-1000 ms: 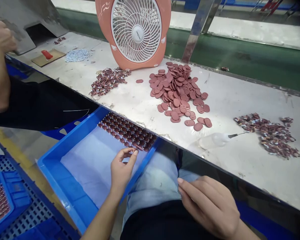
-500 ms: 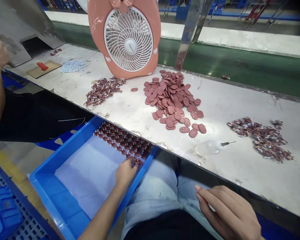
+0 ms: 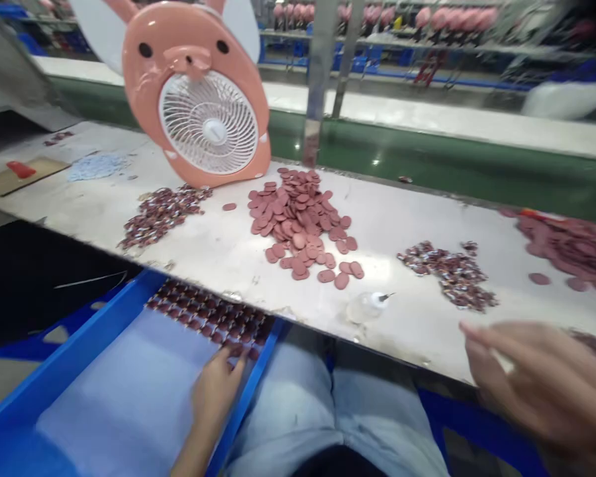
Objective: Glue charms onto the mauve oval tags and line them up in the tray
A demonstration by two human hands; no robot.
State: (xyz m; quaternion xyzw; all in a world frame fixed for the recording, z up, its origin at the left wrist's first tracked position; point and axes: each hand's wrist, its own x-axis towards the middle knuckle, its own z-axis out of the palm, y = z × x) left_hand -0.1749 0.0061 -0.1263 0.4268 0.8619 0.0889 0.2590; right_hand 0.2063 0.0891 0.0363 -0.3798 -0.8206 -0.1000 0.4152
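My left hand (image 3: 217,385) reaches into the blue tray (image 3: 72,354), its fingertips closed at the near end of the rows of small dark red pieces (image 3: 211,315). Whatever those fingers pinch is too small to make out. Blurred by motion, my right hand (image 3: 541,377) hovers over the front edge of the table (image 3: 392,245), thumb and fingers apart, nothing visible between them. Left of it lies a clear bottle with a thin needle tip (image 3: 366,307). Beyond that bottle is a heap of reddish oval discs (image 3: 298,215).
A pink fan (image 3: 203,99) stands at the back. Small brown-and-white parts lie in a left pile (image 3: 161,215) and a right pile (image 3: 451,273). More reddish discs (image 3: 576,248) are at far right. A metal post (image 3: 318,86) rises behind the table.
The view has turned up and to the right, bringing the far-right discs into sight. My right hand has moved outward and over the table edge. My left hand remains at the rows.
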